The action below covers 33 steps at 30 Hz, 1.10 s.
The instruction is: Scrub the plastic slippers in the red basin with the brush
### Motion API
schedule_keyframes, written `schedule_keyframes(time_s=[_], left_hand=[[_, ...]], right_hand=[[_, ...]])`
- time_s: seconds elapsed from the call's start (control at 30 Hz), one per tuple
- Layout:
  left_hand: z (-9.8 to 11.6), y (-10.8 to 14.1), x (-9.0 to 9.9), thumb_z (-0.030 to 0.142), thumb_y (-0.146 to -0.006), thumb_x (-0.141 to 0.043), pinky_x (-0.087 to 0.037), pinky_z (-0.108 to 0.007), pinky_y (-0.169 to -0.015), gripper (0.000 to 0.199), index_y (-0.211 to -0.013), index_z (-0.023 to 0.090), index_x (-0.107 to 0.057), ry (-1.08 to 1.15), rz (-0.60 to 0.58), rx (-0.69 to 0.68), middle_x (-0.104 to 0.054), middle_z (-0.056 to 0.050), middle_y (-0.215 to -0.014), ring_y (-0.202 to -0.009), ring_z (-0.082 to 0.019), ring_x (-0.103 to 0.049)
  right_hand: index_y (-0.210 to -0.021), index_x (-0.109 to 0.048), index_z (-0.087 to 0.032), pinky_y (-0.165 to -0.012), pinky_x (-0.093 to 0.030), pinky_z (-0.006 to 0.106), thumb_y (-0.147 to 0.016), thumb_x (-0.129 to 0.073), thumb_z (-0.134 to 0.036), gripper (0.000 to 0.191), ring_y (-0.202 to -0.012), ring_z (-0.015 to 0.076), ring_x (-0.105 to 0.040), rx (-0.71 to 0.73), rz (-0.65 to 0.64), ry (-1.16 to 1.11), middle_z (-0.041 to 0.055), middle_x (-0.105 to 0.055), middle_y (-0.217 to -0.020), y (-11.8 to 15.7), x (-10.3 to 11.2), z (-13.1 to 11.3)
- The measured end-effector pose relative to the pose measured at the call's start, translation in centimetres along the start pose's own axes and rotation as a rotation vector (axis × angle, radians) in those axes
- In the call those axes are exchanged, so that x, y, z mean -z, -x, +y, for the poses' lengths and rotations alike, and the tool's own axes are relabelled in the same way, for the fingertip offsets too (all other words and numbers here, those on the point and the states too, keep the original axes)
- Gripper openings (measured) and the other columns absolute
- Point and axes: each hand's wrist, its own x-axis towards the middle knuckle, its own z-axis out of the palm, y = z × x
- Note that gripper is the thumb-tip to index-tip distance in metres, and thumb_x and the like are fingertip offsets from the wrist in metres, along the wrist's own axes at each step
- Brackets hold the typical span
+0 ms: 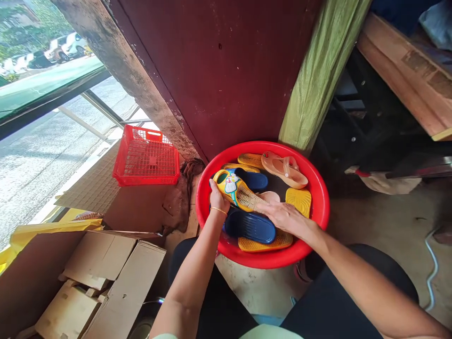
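A red round basin [318,188] stands on the floor before my knees, holding several slippers. My left hand [218,197] grips a yellow slipper with a cartoon print [231,184] over the basin's left side. My right hand [282,216] holds a scrub brush [251,199] whose bristles press on that slipper's sole. Beneath lie a blue slipper [251,227], a yellow sole [299,200] and a peach sandal [285,170] near the far rim.
A red plastic crate [147,162] sits to the left by a dark red wall [226,70]. Flattened cardboard boxes [102,273] lie at the near left. A green cloth-wrapped post [318,80] rises behind the basin. A white cable [432,268] lies at right.
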Motion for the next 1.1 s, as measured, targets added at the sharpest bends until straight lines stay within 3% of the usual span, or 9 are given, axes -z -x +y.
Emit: schedule_keyframes(time_s=[0.1,0.2,0.27,0.37,0.5,0.73,0.83,0.97,1.1], left_hand=[[-2.1,0.4,-0.5,0.056,-0.102,-0.039,-0.056,-0.035,-0.100,0.056,-0.122,0.013,-0.069,-0.046,-0.067,0.051,-0.074,-0.014,-0.120,-0.116,-0.024,-0.069],[-2.5,0.5,-0.5,0.054,-0.101,-0.041,-0.055,-0.038,-0.102,0.055,-0.123,0.012,-0.068,-0.078,-0.131,0.099,-0.073,-0.014,-0.122,-0.119,-0.025,-0.067],[-2.3,0.4,-0.3,0.054,-0.101,-0.043,-0.054,-0.040,-0.103,0.054,-0.124,0.012,-0.068,-0.096,-0.149,0.113,-0.072,-0.015,-0.124,-0.120,-0.026,-0.067],[-2.1,0.4,0.2,0.055,-0.101,-0.043,-0.054,-0.041,-0.104,0.054,-0.122,0.013,-0.069,-0.099,-0.146,0.098,-0.071,-0.014,-0.125,-0.121,-0.026,-0.066],[-2.6,0.3,0.4,0.055,-0.100,-0.044,-0.055,-0.040,-0.102,0.053,-0.119,0.013,-0.070,-0.084,-0.099,0.048,-0.072,-0.014,-0.123,-0.118,-0.026,-0.068],[-3.4,-0.7,0.5,0.054,-0.099,-0.047,-0.060,-0.037,-0.090,0.051,-0.116,0.011,-0.070,-0.110,0.047,-0.036,-0.075,-0.015,-0.112,-0.100,-0.024,-0.074],[-3.5,-1.3,0.8,0.057,-0.098,-0.047,-0.060,-0.035,-0.086,0.052,-0.115,0.012,-0.069,-0.198,0.136,-0.055,-0.074,-0.013,-0.111,-0.100,-0.023,-0.074],[-3.7,-1.5,1.3,0.055,-0.093,-0.056,-0.057,-0.033,-0.090,0.048,-0.121,0.017,-0.063,-0.454,0.174,-0.279,-0.071,-0.011,-0.118,-0.106,-0.021,-0.070],[-3.1,-1.9,2.2,0.047,-0.077,-0.078,-0.052,-0.033,-0.098,0.058,-0.125,0.022,-0.060,-0.840,-0.017,-0.503,-0.069,-0.009,-0.122,-0.112,-0.022,-0.067]], right_hand=[[-0.153,-0.046,-0.030,-0.075,-0.053,0.032,-0.099,-0.035,-0.017,0.056,-0.087,0.0245,-0.072,-0.096,0.004,0.072,0.0144,-0.069,-0.112,-1.9,-1.7,-1.7],[-0.155,-0.042,-0.023,-0.075,-0.052,0.032,-0.099,-0.032,-0.015,0.058,-0.088,0.0253,-0.072,-0.151,0.055,0.053,0.0185,-0.067,-0.115,-3.6,-2.3,-2.3],[-0.153,-0.046,-0.022,-0.079,-0.052,0.033,-0.100,-0.033,-0.018,0.054,-0.092,0.0257,-0.071,-0.114,0.085,-0.007,0.0178,-0.068,-0.114,-4.3,-2.1,-2.0],[-0.146,-0.055,-0.026,-0.090,-0.050,0.031,-0.099,-0.041,-0.024,0.048,-0.102,0.0226,-0.068,0.065,0.071,-0.138,0.0105,-0.072,-0.114,-4.3,-1.2,-1.1],[-0.138,-0.063,-0.026,-0.091,-0.048,0.029,-0.094,-0.046,-0.019,0.048,-0.100,0.0199,-0.068,0.220,-0.030,-0.262,0.0052,-0.075,-0.110,-3.1,0.9,0.1],[-0.135,-0.066,-0.027,-0.079,-0.048,0.032,-0.094,-0.042,-0.017,0.048,-0.091,0.0242,-0.068,0.024,-0.184,0.006,0.0109,-0.073,-0.100,1.3,1.9,0.5],[-0.138,-0.063,-0.031,-0.079,-0.049,0.034,-0.093,-0.044,-0.019,0.050,-0.094,0.0260,-0.068,-0.054,-0.209,0.036,0.0105,-0.073,-0.103,2.5,2.3,1.8],[-0.138,-0.063,-0.032,-0.087,-0.048,0.034,-0.089,-0.049,-0.020,0.053,-0.104,0.0256,-0.067,-0.084,-0.191,-0.033,0.0077,-0.073,-0.114,3.0,2.6,4.4],[-0.140,-0.061,-0.031,-0.089,-0.048,0.034,-0.091,-0.048,-0.019,0.053,-0.105,0.0250,-0.067,-0.067,-0.190,-0.059,0.0083,-0.073,-0.114,2.6,0.5,5.1]])
